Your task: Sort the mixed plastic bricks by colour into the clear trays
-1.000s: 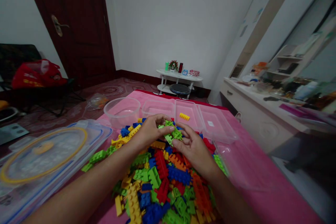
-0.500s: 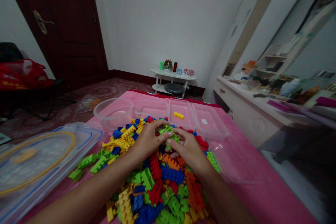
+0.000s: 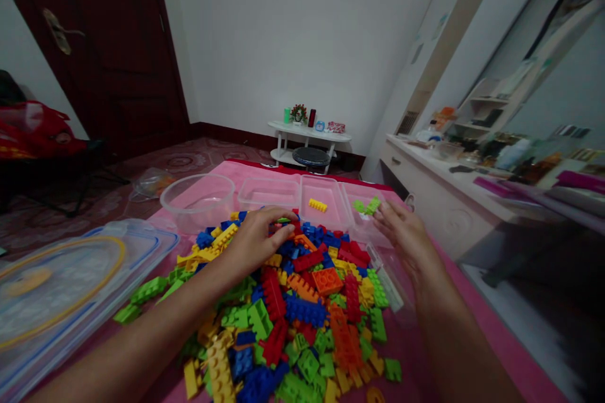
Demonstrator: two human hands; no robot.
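Observation:
My right hand (image 3: 401,230) is at the right-hand clear plastic tray (image 3: 347,192), its fingers stretched out beside light-green toy bricks (image 3: 367,206) that are inside it. Over the far part of a heap of building bricks (image 3: 302,312), my left hand (image 3: 259,233) hovers or rests with thumb and fingers apart; I cannot tell whether it touches the bricks. The heap mixes red, blue, yellow, green and orange pieces. A yellow brick (image 3: 317,205) lies in the middle clear tray (image 3: 326,184).
A round clear tub (image 3: 196,198) and another clear tray (image 3: 269,192) stand along the far side of the pink table cover (image 3: 227,170). Large plastic lids (image 3: 151,245) lie on the left. A dresser (image 3: 435,182) stands to the right, and a small white table (image 3: 307,132) by the wall.
My right hand has moved right from the heap to the right-hand tray, and the green bricks both hands held are now there. My left hand has drawn slightly left, apart from the right.

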